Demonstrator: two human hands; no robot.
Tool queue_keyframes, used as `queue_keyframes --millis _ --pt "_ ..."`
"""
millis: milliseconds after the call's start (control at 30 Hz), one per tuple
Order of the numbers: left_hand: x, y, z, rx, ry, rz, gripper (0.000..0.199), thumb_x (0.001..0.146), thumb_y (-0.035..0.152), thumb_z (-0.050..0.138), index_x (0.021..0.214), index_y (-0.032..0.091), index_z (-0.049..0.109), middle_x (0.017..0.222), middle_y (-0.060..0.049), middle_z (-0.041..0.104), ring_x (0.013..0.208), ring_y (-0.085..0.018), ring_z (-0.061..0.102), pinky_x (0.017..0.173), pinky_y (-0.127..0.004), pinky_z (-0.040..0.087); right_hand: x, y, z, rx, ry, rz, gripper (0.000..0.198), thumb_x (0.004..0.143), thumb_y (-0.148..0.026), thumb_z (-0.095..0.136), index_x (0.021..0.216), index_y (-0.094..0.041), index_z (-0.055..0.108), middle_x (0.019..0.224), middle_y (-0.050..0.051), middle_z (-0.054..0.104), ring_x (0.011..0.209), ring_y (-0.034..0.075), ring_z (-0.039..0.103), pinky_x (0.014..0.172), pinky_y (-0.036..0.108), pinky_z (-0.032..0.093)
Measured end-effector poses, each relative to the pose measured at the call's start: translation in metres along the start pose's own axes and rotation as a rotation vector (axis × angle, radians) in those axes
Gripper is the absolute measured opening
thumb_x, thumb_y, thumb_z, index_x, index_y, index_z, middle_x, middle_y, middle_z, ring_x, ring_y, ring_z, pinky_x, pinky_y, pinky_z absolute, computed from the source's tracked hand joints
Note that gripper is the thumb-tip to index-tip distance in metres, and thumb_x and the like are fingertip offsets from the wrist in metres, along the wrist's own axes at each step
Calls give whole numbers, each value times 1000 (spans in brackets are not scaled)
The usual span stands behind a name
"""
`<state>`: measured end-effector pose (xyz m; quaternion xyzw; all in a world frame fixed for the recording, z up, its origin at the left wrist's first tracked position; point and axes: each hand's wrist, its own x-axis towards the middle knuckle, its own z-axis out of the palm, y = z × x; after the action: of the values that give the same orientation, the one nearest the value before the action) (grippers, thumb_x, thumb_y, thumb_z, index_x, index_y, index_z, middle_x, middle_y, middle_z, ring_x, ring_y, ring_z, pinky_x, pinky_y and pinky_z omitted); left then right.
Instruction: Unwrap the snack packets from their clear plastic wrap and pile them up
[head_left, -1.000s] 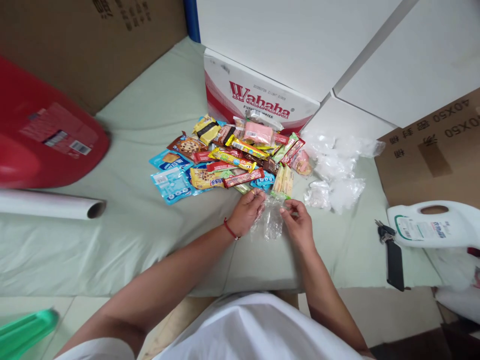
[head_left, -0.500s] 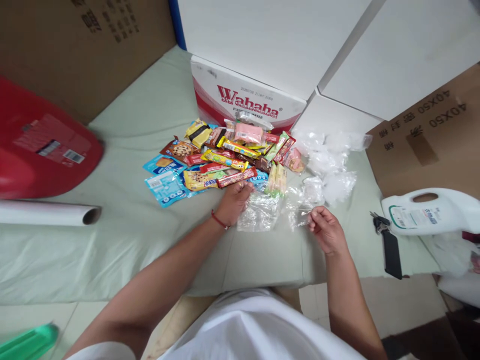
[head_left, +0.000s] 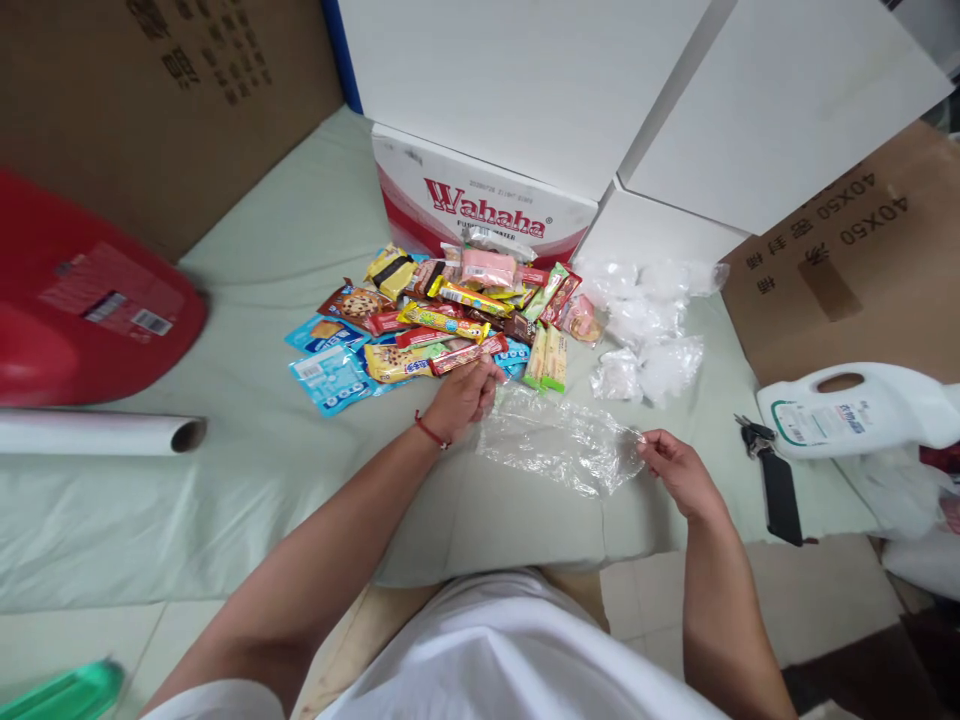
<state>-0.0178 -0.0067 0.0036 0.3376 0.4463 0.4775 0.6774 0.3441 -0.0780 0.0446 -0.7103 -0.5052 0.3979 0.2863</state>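
A clear plastic bag (head_left: pixel 559 440) stretches between my two hands just above the pale green cloth. My left hand (head_left: pixel 466 397) is closed on its left end, close to the front of a heap of wrapped snacks. Pinched in the fingers of my right hand (head_left: pixel 675 465) is the bag's right edge. Nearest my left hand lie a red wrapped bar (head_left: pixel 469 354) and a pale green twin packet (head_left: pixel 547 358). Yellow wrapped bars (head_left: pixel 444 320) and a blue packet (head_left: pixel 331 378) are also in the heap. Crumpled clear bags (head_left: pixel 645 325) lie beyond my right hand.
A Wahaha carton (head_left: pixel 487 205) stands behind the snacks, under white boxes (head_left: pixel 495 80). To the right are a white jug (head_left: pixel 855 410), keys with a black holder (head_left: pixel 776 490) and a brown carton (head_left: pixel 847 250). A red container (head_left: pixel 82 300) and a white roll (head_left: pixel 90 432) occupy the left.
My right hand has moved right and slightly toward me, drawing the bag out. The bag was bunched between the hands and is now spread wide. My left hand has barely moved.
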Motion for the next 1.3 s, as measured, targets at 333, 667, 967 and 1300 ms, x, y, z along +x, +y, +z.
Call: queue_keyframes --millis 333,667,967,1300 --pt "-1 -1 0 130 -30 11 40 89 59 57 84 19 59 48 10 39 38 -7 24 40 -22 18 20 -80 97 -230 -20 -523 21 94 -37 61 99 -21 73 96 4 68 67 14 56 69 29 48" --pt "-34 -13 3 1189 124 183 16 89 23 64 103 21 71 102 -6 71 81 -20 66 67 -30 42 48 -84 158 -423 -241 -618 13 90 -16 63 94 -20 74 98 5 64 90 18 64 82 29 49" --pt "-33 -19 6 1419 62 216 19 101 27 51 100 22 69 108 -6 73 96 -21 69 71 -29 43 4 -78 120 -400 -84 -939 14 101 -22 56 98 -20 70 104 8 68 101 24 55 92 40 46" --pt "-37 -14 2 1429 256 116 18 95 25 49 92 20 67 95 -9 74 86 -25 69 68 -32 42 -113 -52 88 -825 -163 -987 18 95 -7 53 93 -18 67 80 5 65 76 21 51 75 37 35"
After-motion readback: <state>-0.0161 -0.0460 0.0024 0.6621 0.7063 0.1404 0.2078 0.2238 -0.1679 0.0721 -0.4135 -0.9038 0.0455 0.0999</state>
